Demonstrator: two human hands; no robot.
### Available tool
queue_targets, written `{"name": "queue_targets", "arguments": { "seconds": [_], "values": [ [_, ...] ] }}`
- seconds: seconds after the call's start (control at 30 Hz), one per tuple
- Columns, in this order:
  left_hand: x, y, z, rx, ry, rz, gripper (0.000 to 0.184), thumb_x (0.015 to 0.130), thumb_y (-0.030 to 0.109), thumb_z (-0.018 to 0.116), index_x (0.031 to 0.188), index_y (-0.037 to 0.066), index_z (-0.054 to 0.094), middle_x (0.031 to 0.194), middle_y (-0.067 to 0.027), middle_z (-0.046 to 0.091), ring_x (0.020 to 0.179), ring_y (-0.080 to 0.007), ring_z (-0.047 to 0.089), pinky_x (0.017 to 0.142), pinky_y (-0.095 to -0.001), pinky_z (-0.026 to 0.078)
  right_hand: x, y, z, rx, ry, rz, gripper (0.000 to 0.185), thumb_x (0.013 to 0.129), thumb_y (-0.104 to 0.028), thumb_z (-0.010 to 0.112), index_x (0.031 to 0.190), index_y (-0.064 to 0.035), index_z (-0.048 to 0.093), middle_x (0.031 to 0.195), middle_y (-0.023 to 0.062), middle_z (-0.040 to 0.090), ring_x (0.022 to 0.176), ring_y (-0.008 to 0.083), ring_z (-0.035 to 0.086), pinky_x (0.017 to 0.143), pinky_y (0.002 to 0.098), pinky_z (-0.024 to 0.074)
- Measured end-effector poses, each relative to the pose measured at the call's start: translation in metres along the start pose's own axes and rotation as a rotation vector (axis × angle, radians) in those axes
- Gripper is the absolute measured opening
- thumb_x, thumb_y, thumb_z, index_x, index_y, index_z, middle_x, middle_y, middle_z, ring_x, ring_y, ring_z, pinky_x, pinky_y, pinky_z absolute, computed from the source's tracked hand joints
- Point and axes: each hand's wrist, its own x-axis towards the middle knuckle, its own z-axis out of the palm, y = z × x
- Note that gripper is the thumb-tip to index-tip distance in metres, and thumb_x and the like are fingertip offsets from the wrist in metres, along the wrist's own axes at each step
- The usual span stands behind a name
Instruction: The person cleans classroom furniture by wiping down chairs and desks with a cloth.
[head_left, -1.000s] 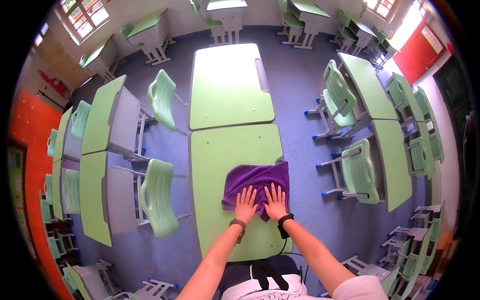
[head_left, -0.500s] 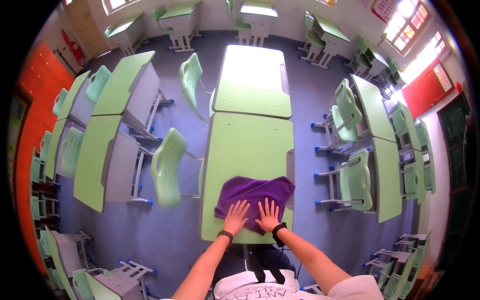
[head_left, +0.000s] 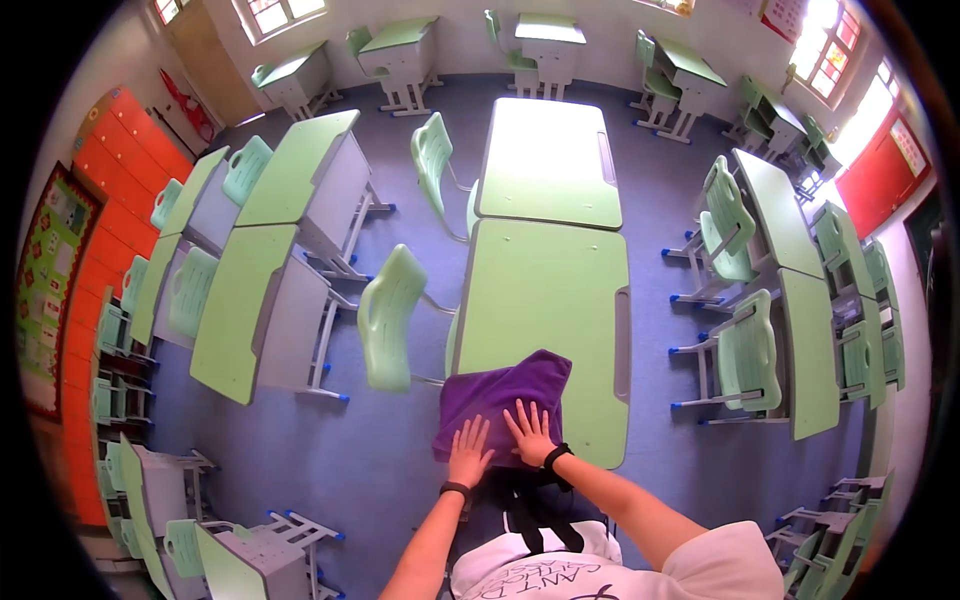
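Observation:
A purple cloth (head_left: 500, 390) lies on the near left part of a light green desk (head_left: 545, 290), its left side reaching past the desk's left edge. My left hand (head_left: 468, 452) rests flat on the cloth's lower left, fingers spread. To its right, my right hand (head_left: 532, 435) also presses flat on the cloth with its fingers apart. Neither hand is gripping the cloth. Dark bands circle both wrists. The cloth hides the desk's near left corner.
A second desk (head_left: 550, 160) adjoins the far edge of this one. Green chairs (head_left: 392, 318) stand along the left side. Rows of desks (head_left: 240, 320) are on the left, with more desks (head_left: 808, 350) on the right. Orange lockers (head_left: 95, 300) line the left wall.
Both hands and the cloth have slid left across the desk, so the cloth now passes its left edge. My view has turned somewhat left.

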Motion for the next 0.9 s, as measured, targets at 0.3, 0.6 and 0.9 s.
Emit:
{"name": "queue_targets", "arguments": {
  "seconds": [0.3, 0.6, 0.9],
  "values": [
    [-0.007, 0.02, 0.0, 0.035, -0.068, -0.038, 0.084, 0.087, 0.032, 0.064, 0.154, 0.013, 0.018, 0.161, -0.0105, 0.013, 0.147, -0.0344, 0.016, 0.117, -0.0484, 0.02, -0.018, 0.009, -0.022, -0.054, 0.186, -0.099, 0.075, 0.084, -0.004, 0.055, 0.151, -0.0232, 0.029, 0.159, 0.0034, 0.022, 0.145, 0.0322, 0.023, 0.116, 0.0527, 0.0206],
    [-0.006, 0.082, 0.023, 0.058, -0.115, 0.086, 0.081, 0.081, 0.015, 0.068, 0.15, 0.01, 0.027, 0.158, -0.0127, 0.022, 0.143, -0.0385, 0.024, 0.114, -0.0497, 0.026, -0.09, 0.049, -0.008, 0.013, 0.225, -0.032, 0.07, 0.082, -0.003, 0.057, 0.147, -0.0168, 0.037, 0.156, 0.006, 0.03, 0.143, 0.0317, 0.029, 0.115, 0.0512, 0.0252],
    [0.001, 0.156, 0.08, 0.499, -0.118, 0.386, 0.052, 0.085, 0.013, 0.057, 0.135, 0.002, 0.046, 0.14, -0.0245, 0.046, 0.122, -0.0429, 0.052, 0.095, -0.0464, 0.048, -0.187, 0.074, -0.013, 0.266, 0.328, 0.156, 0.068, 0.075, 0.013, 0.053, 0.138, -0.0115, 0.047, 0.151, 0.0121, 0.037, 0.14, 0.0362, 0.033, 0.114, 0.0483, 0.0294]
  ]
}}
